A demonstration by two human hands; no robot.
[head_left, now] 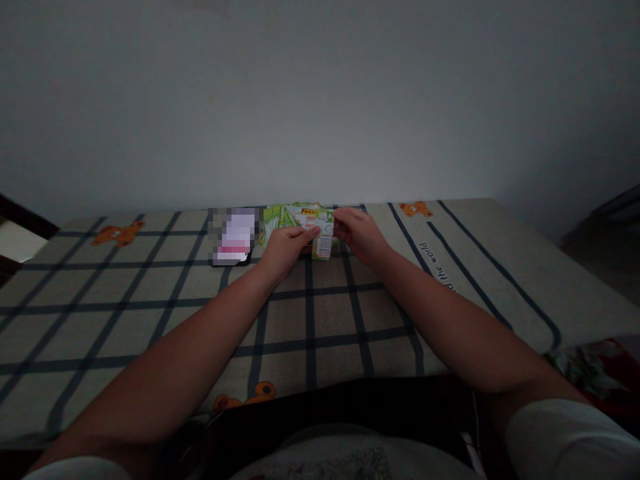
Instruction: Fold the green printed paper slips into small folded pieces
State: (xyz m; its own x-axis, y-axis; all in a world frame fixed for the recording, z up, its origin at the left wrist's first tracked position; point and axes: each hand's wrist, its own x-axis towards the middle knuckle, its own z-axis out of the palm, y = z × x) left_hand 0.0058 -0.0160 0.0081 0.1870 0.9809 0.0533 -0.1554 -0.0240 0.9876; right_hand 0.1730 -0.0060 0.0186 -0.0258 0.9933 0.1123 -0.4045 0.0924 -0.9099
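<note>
Between my hands is a small green and white printed packet, with red and dark lettering. The thumb of my left hand presses on its left side, and the fingers are closed round it. My right hand pinches the packet's upper right edge between thumb and fingertips. Behind and left of my left hand, more green and white packets lie fanned out on the cloth. The undersides of the held packet and some of my fingers are hidden.
A phone, partly blurred, lies left of the packets. The checked tablecloth with bear prints covers the table, which meets a grey wall at the back. Something red and green sits beyond the table's right edge.
</note>
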